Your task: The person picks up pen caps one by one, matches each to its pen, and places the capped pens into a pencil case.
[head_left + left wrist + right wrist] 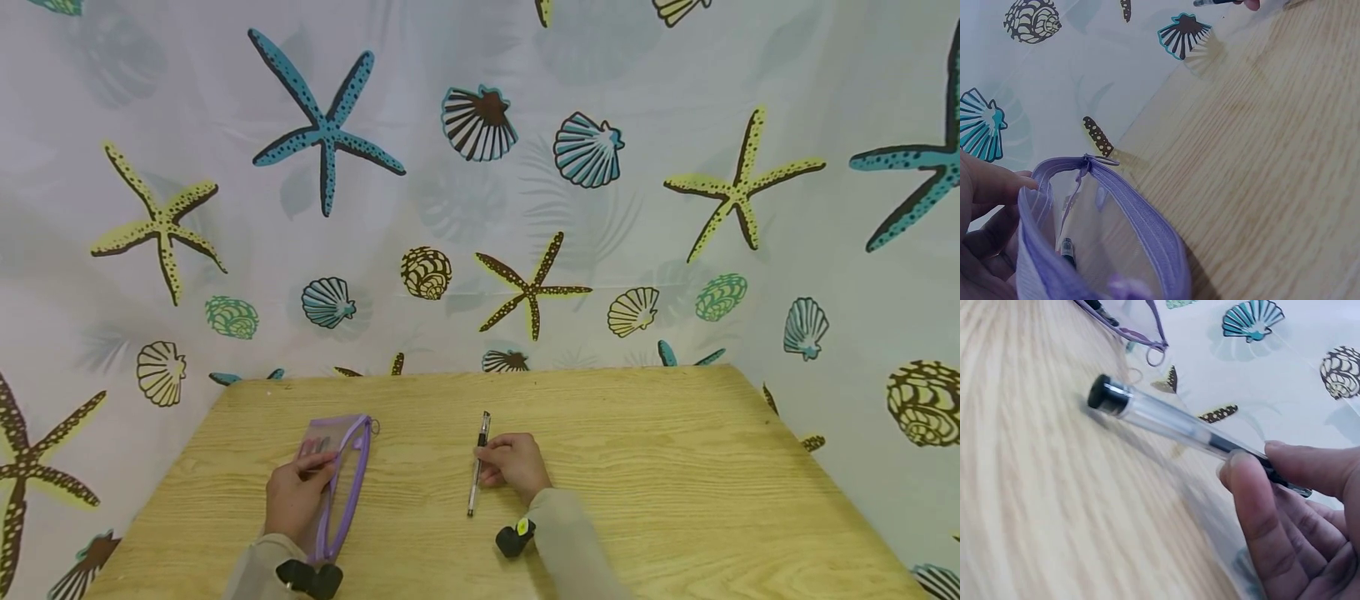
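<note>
My left hand (294,498) pinches one edge of a see-through pencil pouch (357,492) with purple trim, on the left of the table. Its zipped mouth gapes wide in the left wrist view, where a dark-tipped pen (1068,252) shows inside. A ring pull (1105,160) hangs at the far end of the zip. To the right of the pouch, my right hand (517,467) holds a clear gel pen (474,487) between thumb and fingers. In the right wrist view the pen's black end (1109,395) points away from the hand, tilted above the wood.
The pale wooden table (660,467) reaches back to a white curtain (480,200) printed with starfish and shells. The curtain also hangs at both sides. Each wrist wears a small black camera (514,538).
</note>
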Available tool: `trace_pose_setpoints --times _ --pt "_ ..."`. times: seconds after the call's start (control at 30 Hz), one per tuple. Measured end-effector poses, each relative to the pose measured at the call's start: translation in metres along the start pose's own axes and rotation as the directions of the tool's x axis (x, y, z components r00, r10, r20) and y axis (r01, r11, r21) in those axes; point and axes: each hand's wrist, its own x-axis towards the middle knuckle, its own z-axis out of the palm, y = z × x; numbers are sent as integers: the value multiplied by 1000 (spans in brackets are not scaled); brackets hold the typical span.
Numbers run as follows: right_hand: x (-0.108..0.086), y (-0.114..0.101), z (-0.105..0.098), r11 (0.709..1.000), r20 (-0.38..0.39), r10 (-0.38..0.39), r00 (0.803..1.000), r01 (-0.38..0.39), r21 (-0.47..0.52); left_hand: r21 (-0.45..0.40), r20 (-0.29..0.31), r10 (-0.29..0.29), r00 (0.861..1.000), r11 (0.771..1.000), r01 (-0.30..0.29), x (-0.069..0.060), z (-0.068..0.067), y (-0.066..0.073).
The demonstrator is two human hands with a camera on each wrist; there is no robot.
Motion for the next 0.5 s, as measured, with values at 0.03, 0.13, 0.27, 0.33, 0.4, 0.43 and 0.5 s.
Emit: trace_pose_setpoints --times 0.03,0.13,0.27,0.33,0.4,0.43,0.5 --pt "1 0 3 1000 4 -4 1000 3 6 1 -1 1 1000 1000 -1 0 0 0" --pt "3 1 14 1000 13 -10 1000 10 19 1 0 -2 1000 1000 2 0 0 0" --pt "6 2 29 999 17 -23 1000 23 24 4 5 -8 1000 1000 8 0 -1 -1" --pt "8 2 36 999 21 -34 999 33 25 9 7 -8 1000 1000 8 0 -1 -1" --pt "9 3 43 999 27 -40 999 40 30 13 10 -7 1000 1000 7 0 -1 -1" --pt "10 4 47 999 31 -42 999 41 35 13 12 -7 1000 1000 7 0 -1 -1" --pt "11 4 54 998 41 -44 998 42 42 12 13 -8 1000 1000 8 0 -2 -1"
